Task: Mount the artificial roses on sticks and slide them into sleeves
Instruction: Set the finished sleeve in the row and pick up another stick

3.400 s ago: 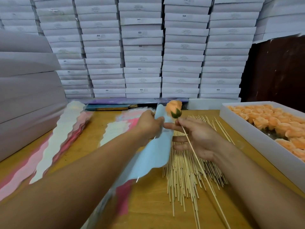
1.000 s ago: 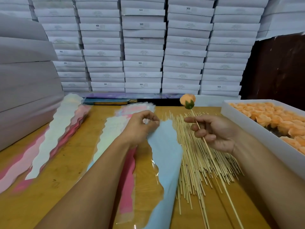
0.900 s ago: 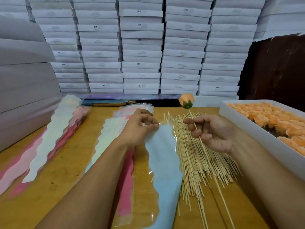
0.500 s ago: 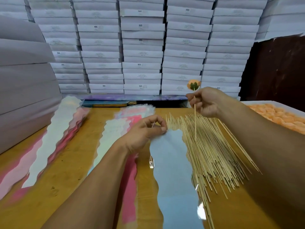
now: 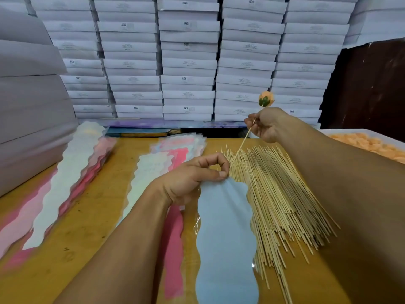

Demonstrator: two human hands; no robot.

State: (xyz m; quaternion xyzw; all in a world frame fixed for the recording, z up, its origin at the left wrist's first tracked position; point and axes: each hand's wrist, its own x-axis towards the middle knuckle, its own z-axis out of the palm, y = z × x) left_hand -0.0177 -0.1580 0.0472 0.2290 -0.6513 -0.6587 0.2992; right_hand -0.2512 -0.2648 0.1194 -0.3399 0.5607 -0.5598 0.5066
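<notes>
Fingers of the left hand (image 5: 192,178) pinch the top edge of the blue sleeve (image 5: 225,238), which lies along the worktop (image 5: 87,216) toward its near edge. Raised above the far edge, the right hand (image 5: 266,123) grips the stick (image 5: 240,148) bearing the orange rose (image 5: 266,98), its lower tip at the sleeve's mouth.

We note matt pale-blue paper backing in the sleeve (image 5: 225,233), edged with glossy clear film. Sticks (image 5: 278,194) at 3 o'clock: pale, smooth bare wood. Table (image 5: 87,216): scuffed yellow wood, dull sheen. Boxes (image 5: 188,62) at 12 o'clock: matt white card.
</notes>
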